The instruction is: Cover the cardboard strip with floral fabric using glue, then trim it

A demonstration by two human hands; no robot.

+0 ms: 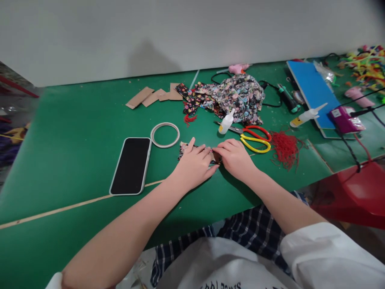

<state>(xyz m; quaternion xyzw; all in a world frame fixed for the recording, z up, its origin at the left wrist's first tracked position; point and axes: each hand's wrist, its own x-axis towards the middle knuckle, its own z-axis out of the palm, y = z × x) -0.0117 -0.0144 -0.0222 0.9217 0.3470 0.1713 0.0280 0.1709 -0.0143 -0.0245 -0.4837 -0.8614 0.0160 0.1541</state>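
Flat on the green table (pixel 81 140), a small strip of brown cardboard with dark floral fabric (pixel 183 149) lies under my hands. My left hand (pixel 194 163) rests across it, fingers over the top and thumb at its near edge, holding it down. At the strip's right end, the closed fingers of my right hand (pixel 236 158) pinch the fabric edge. My fingers hide much of the strip. Just beyond my right hand are a small white glue bottle (pixel 226 123) and scissors (pixel 238 130) with one red and one yellow handle.
A phone (pixel 130 165) and tape ring (pixel 165 146) lie left. Behind are cardboard pieces (pixel 141 97), piled floral fabric (pixel 237 96) and a pink glue gun (pixel 238 68). Rightward are red threads (pixel 285 149), another glue bottle (pixel 305 117), a blue board (pixel 315 88), a purple box (pixel 343 119) and a red chair (pixel 365 184).
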